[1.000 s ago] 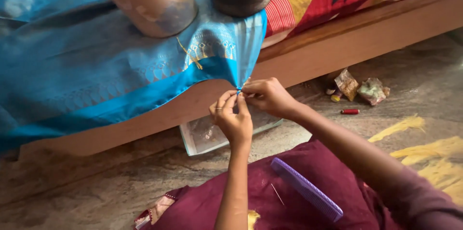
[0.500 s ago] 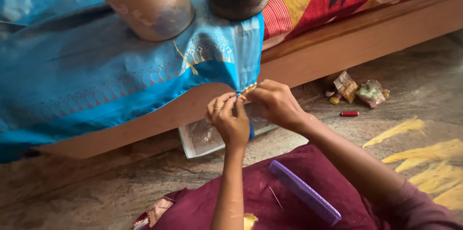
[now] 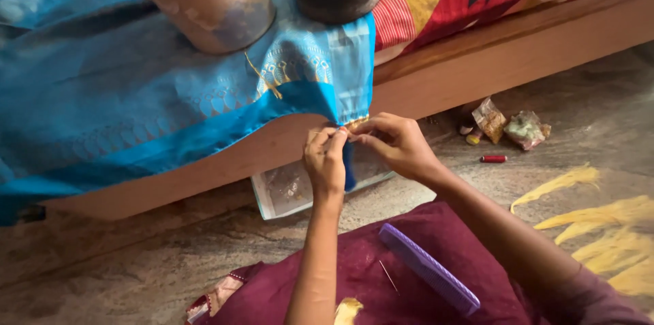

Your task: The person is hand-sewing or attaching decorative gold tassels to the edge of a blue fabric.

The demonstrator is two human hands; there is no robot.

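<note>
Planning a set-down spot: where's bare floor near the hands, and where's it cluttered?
Bare stone floor lies left of the maroon cloth, below the bed's wooden rail. Crowded: right floor, with small packets, red thread spool and yellow fibres; the purple comb fills the lap. Left hand and right hand pinch the blue fabric's corner.

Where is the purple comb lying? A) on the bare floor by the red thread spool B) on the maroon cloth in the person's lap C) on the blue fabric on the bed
B: the purple comb lies flat on the maroon cloth, below both hands.
</note>
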